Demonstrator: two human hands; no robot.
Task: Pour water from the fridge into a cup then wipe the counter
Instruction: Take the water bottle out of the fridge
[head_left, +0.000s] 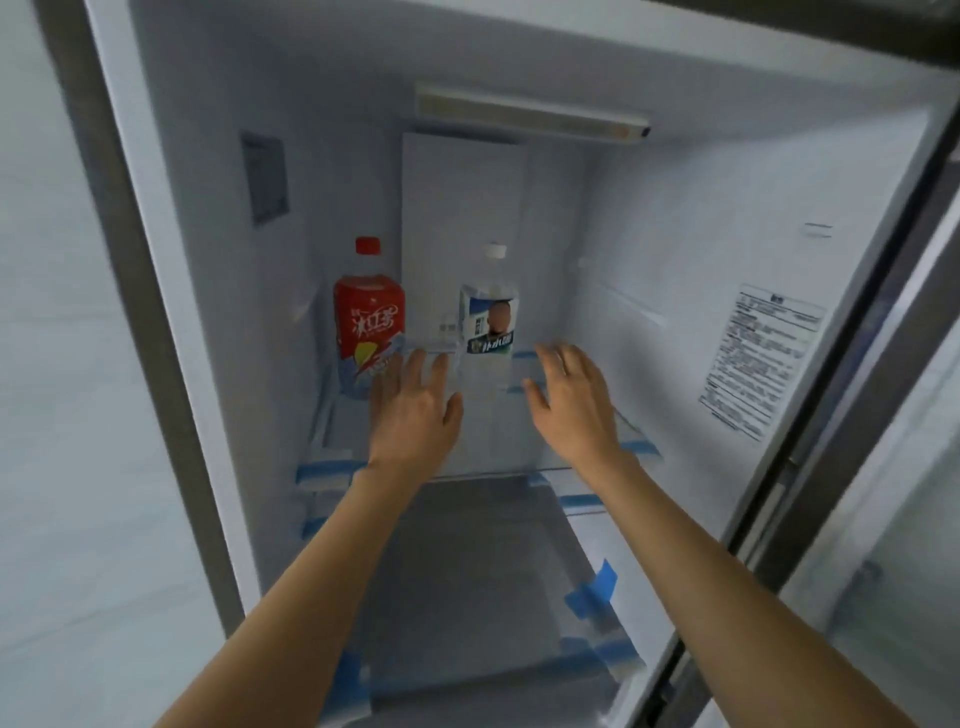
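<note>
Inside the open fridge (675, 218), both hands' fingers spread apart, empty: left hand (413, 410) and right hand (571, 400) flank the water bottle (488, 322) on a glass shelf (493, 447); red bottle (369, 317) beyond the left fingers.

The red bottle (369, 317) on the left carries white Chinese characters, 冰红茶. The clear bottle (488, 322) beside it has a blurred label; the sticker (761, 358) on the fridge's right wall is too small to read.
</note>
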